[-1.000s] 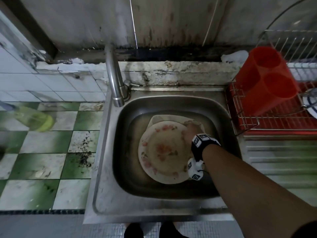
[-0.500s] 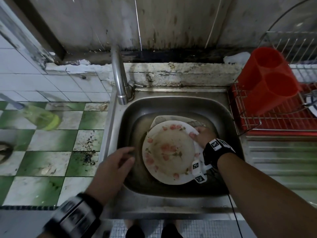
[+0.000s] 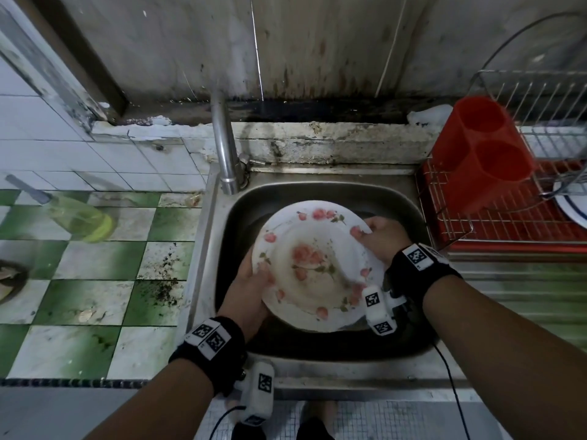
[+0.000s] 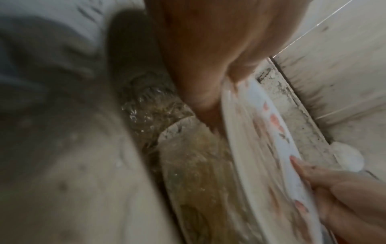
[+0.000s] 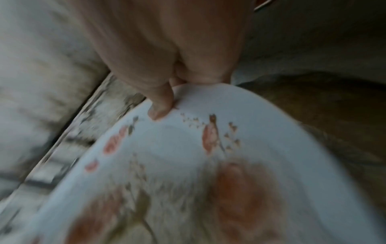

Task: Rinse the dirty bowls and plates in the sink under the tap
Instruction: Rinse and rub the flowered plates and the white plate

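A white plate with pink flowers and brownish smears is held tilted above the steel sink. My left hand grips its left rim, thumb on top. My right hand pinches its far right rim, thumb on the face. The right wrist view shows that thumb pressed on the plate. In the left wrist view the plate is edge-on above murky water, where another submerged dish lies. The tap stands at the sink's back left; no water runs from it.
A red wire drying rack holding a red cutlery holder and a white plate sits to the right. A greenish bottle lies on the green-and-white tiled counter to the left.
My right hand lifted the plate out of the murky water and tilted it. My left hand came in and took hold of the left rim.
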